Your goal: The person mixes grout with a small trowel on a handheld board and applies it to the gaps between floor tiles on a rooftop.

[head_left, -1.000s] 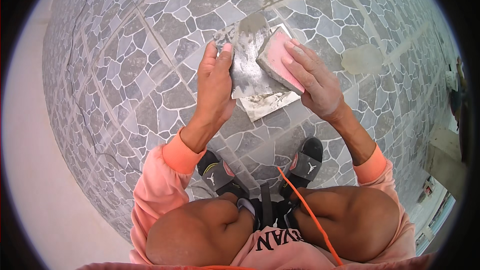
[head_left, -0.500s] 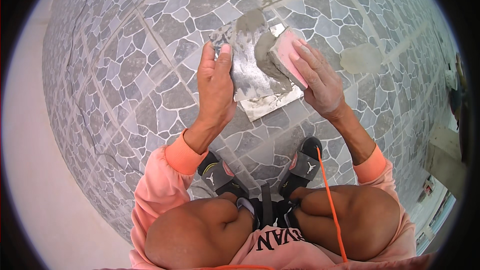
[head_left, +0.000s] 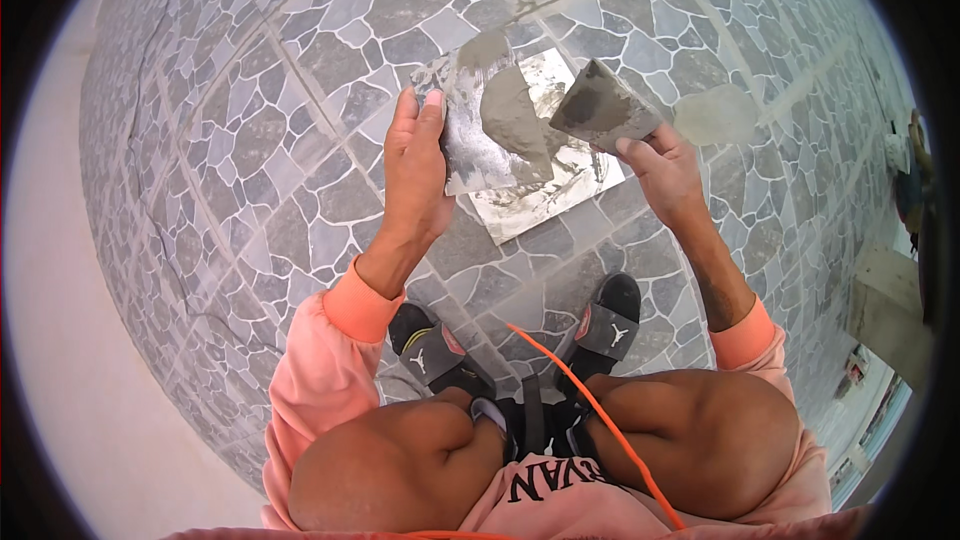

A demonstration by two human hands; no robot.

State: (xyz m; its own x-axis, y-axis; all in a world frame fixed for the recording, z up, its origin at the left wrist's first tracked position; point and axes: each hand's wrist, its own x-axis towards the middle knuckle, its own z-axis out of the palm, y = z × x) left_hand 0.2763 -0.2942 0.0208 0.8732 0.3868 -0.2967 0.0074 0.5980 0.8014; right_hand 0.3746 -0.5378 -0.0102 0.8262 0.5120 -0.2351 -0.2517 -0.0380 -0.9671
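My left hand (head_left: pixel 420 160) grips the left edge of a flat metal plate (head_left: pixel 468 152), thumb on top and the other fingers hidden beneath. A thick lump of wet grey mortar (head_left: pixel 512 112) sits on the plate. In my right hand (head_left: pixel 668 175) is a small pink-backed block (head_left: pixel 604 108), held by its lower right corner with the thumb on its face. That face, dark grey and smeared with mortar, is tilted toward me. Partly under the metal plate, a shiny square sheet (head_left: pixel 545 198) with mortar smears lies on the floor.
Grey stone-patterned tiles (head_left: pixel 265 130) cover the floor, with a pale round patch (head_left: pixel 716 115) right of my hands. My sandalled feet (head_left: pixel 600 330) are close below the sheet. A pale wall (head_left: pixel 50 270) bounds the left; a concrete block (head_left: pixel 885 310) stands far right.
My right hand has drawn the block right, away from the mortar, and turned it from pink side up to grey face up. The metal plate has shifted slightly left with my left hand.
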